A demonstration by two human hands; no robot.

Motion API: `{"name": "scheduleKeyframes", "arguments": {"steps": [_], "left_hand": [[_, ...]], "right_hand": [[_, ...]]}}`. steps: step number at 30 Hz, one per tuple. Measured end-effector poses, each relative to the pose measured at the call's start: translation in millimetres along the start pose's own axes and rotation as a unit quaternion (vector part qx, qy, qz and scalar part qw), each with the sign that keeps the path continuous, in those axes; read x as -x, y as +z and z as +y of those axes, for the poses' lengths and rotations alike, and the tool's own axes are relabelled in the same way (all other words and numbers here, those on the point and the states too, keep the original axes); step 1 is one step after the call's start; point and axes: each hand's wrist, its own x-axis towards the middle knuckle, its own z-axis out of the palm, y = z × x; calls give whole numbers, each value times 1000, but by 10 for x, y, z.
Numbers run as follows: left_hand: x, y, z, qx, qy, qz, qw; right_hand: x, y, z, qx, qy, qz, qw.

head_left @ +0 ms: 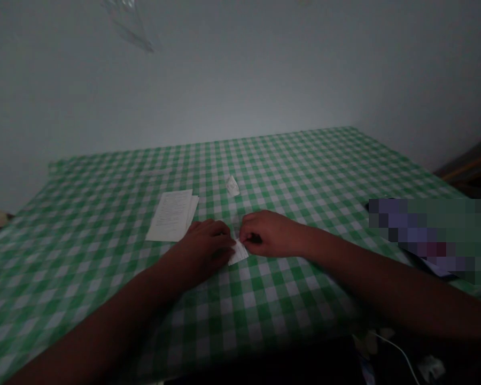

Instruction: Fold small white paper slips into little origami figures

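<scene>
A small piece of printed paper (239, 253) lies on the checked cloth between my hands, partly covered by my fingers. My left hand (206, 245) rests on its left side, fingers bent and closed down onto it. On the other side, my right hand (269, 234) is curled, with thumb and forefinger pinching the paper's upper right edge. Just beyond my left hand is a small stack of printed sheets (170, 214). Farther back, in front of both hands, sits a small folded piece of paper (232, 186).
A green and white checked tablecloth (296, 176) covers the table, which meets a pale wall (240, 75). At the right lies a dark flat object (428, 262), mostly blurred out by pixel blocks. A white cable (401, 353) hangs below the front edge.
</scene>
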Motion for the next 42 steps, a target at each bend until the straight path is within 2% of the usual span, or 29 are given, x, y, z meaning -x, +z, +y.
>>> {"name": "scheduleKeyframes", "arguments": {"steps": [11,21,23,25,28,33,36,42], "left_hand": [[-11,22,19,2,-36,1,999],[-7,12,23,5,-34,-7,999],[-7,14,24,7,-29,-8,1000],[-8,25,17,13,-20,-5,1000],[-11,67,-12,28,10,-3,1000],[-11,167,-81,87,73,13,993],[-15,185,-99,126,73,20,989],[-25,156,-101,139,88,23,986]], "right_hand": [[27,-50,-133,30,9,-56,998],[74,-89,-174,-9,-3,-92,996],[70,-98,-140,-37,2,-74,997],[60,-107,-99,-51,18,-31,998],[47,-115,-55,-30,39,10,999],[50,-96,-75,-6,49,-9,999],[54,-67,-117,20,55,-12,998],[42,-14,-176,51,76,-25,995]]}}
